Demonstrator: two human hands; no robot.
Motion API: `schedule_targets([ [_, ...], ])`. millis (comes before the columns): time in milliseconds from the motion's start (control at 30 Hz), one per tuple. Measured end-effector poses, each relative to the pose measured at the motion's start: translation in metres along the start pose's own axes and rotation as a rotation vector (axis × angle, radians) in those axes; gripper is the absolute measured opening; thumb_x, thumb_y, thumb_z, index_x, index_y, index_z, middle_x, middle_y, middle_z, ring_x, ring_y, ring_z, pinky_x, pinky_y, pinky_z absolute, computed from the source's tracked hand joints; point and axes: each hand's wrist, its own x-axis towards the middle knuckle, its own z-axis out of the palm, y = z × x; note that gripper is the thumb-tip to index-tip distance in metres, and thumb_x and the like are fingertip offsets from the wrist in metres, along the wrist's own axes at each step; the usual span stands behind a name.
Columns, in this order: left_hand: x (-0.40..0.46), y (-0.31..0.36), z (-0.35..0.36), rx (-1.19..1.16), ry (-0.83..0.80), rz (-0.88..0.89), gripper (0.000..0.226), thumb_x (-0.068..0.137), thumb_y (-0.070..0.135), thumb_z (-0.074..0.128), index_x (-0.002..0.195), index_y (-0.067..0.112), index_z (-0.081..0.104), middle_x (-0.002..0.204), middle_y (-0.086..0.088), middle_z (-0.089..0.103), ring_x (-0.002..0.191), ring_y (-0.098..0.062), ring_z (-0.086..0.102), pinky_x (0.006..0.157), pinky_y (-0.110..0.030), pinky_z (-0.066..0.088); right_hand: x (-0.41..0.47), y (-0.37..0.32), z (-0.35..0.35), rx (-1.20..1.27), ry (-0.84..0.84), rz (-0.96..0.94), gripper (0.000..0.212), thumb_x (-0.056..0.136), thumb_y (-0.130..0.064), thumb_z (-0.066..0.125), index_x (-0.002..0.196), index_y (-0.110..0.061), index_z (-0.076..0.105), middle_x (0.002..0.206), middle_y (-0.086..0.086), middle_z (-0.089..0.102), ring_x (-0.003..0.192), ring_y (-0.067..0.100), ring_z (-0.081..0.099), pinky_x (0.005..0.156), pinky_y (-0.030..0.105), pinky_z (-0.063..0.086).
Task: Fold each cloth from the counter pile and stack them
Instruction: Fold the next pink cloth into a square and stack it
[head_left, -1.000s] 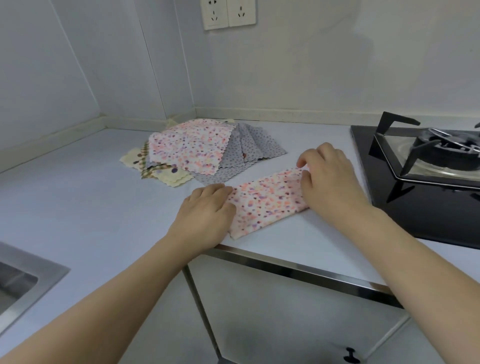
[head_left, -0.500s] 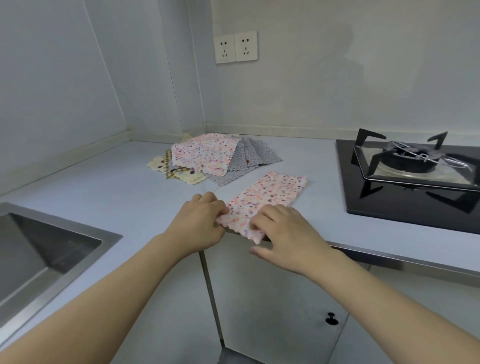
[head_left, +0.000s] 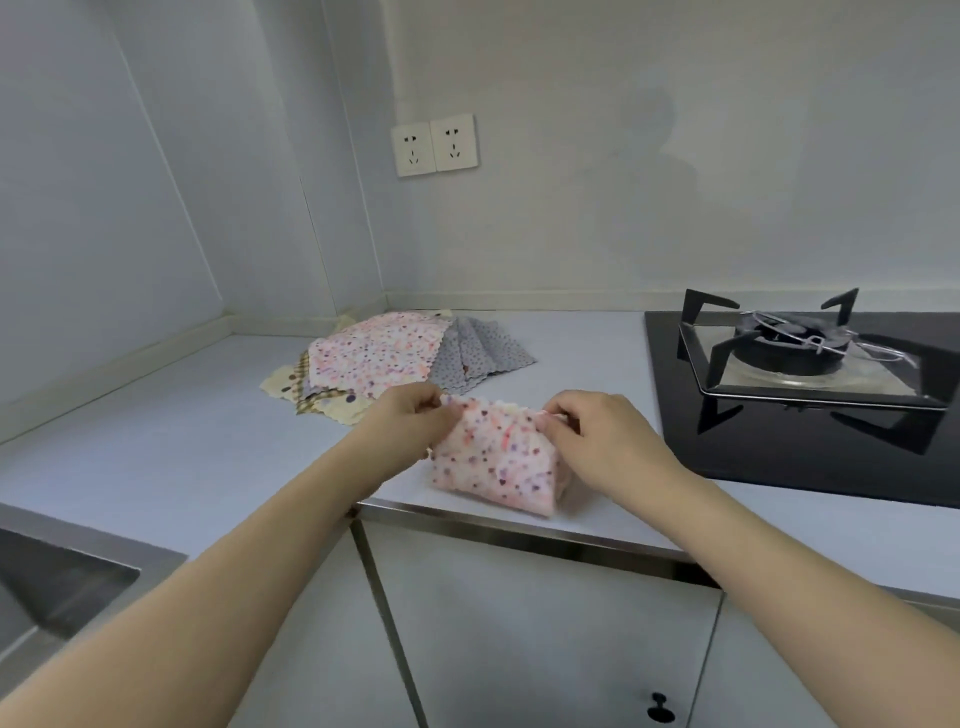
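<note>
The pink, speckled rectangular cloth (head_left: 496, 467) lay at the front edge of the pale grey laminate counter (head_left: 156, 447), between the loose pile of unfolded cloths (head_left: 384, 358) toward the back corner and the black glass gas hob (head_left: 810, 395) on the right. A second earlier it had been a long folded strip lying flat with a hand at each end; half a second earlier both hands had gathered at its near end. Now that near end had been lifted and carried over toward the far end, so the strip stood doubled in a soft arch whose lower fold rested on the counter. The left hand (head_left: 410, 421) pinched the upper left corner between thumb and curled fingers, and the right hand (head_left: 597, 436) pinched the upper right corner in the same way; neither hand was spread flat. The raised edge looked nearly aligned with the far edge but not yet laid down. This read as the second fold of this cloth in progress, and the likely remaining work on it was to lower the edge, match the corners and press the crease. No finished stack of folded cloths showed anywhere on the counter, and the pile still held several pieces, a pink speckled one on top, grey dotted ones and cream ones beneath, so the task seemed at an early stage. A steel sink (head_left: 62, 582) sat at the lower left.
</note>
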Motion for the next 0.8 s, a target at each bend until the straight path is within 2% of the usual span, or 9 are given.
schedule_targets([
  [100,0.038,0.007,0.031,0.052,0.027,-0.061,0.027,0.096,0.026,0.055,0.076,0.013,0.044,0.065,-0.005,0.039,0.056,-0.017,0.039,0.05,-0.023,0.037,0.027,0.029,0.0,-0.128,-0.024,0.091,0.021,0.095,-0.035,0.051,0.088,-0.021,0.065,0.086,-0.007,0.065,0.082,0.016,0.058,0.068,0.03,0.044],
  [167,0.057,0.003,0.048,0.156,0.028,-0.047,0.029,0.097,0.026,0.052,0.073,0.015,0.039,0.063,-0.003,0.039,0.053,-0.018,0.038,0.05,-0.023,0.034,0.036,0.046,0.003,-0.257,-0.057,0.112,0.021,0.095,-0.035,0.049,0.087,-0.021,0.063,0.094,-0.004,0.064,0.088,0.02,0.057,0.076,0.034,0.045],
  [333,0.076,-0.012,0.073,0.583,0.049,0.029,0.02,0.097,0.037,0.048,0.086,0.021,0.051,0.077,0.005,0.055,0.075,-0.019,0.053,0.058,-0.03,0.033,0.033,0.068,0.019,-0.432,-0.015,0.029,0.021,0.096,-0.036,0.041,0.095,-0.021,0.056,0.099,-0.002,0.053,0.093,0.023,0.049,0.083,0.037,0.039],
  [400,0.081,-0.015,0.073,0.601,0.05,0.045,0.021,0.097,0.038,0.048,0.088,0.019,0.052,0.078,0.004,0.057,0.076,-0.019,0.054,0.059,-0.031,0.034,0.036,0.068,0.019,-0.413,-0.018,0.052,0.023,0.096,-0.038,0.04,0.095,-0.022,0.057,0.1,-0.003,0.052,0.094,0.022,0.048,0.083,0.037,0.039],
  [500,0.087,-0.014,0.068,0.569,-0.013,0.009,0.025,0.097,0.036,0.049,0.08,0.019,0.046,0.07,0.003,0.053,0.067,-0.016,0.048,0.058,-0.031,0.034,0.043,0.069,0.019,-0.415,-0.057,0.09,0.028,0.096,-0.041,0.039,0.096,-0.021,0.058,0.102,-0.002,0.05,0.096,0.023,0.047,0.083,0.038,0.038],
  [600,0.086,-0.01,0.064,0.556,-0.036,-0.032,0.022,0.097,0.035,0.05,0.082,0.019,0.047,0.073,0.002,0.055,0.068,-0.016,0.05,0.061,-0.031,0.038,0.041,0.068,0.018,-0.407,-0.096,0.103,0.033,0.096,-0.044,0.037,0.092,-0.02,0.06,0.103,-0.001,0.049,0.096,0.023,0.045,0.086,0.039,0.037],
  [700,0.064,-0.003,0.059,0.504,0.093,0.02,0.01,0.095,0.032,0.05,0.099,0.022,0.051,0.091,0.005,0.06,0.082,-0.016,0.056,0.073,-0.035,0.048,0.033,0.066,0.013,-0.423,-0.132,0.095,0.035,0.096,-0.044,0.036,0.093,-0.022,0.062,0.105,-0.001,0.05,0.097,0.023,0.045,0.086,0.038,0.036],
  [800,0.017,0.005,0.064,0.493,0.237,0.242,0.026,0.087,0.041,0.053,0.109,0.027,0.053,0.103,0.01,0.051,0.094,-0.012,0.048,0.084,-0.035,0.042,0.026,0.061,0.011,-0.454,-0.148,0.095,0.035,0.096,-0.044,0.034,0.089,-0.022,0.06,0.107,-0.001,0.049,0.097,0.023,0.043,0.085,0.038,0.034],
])
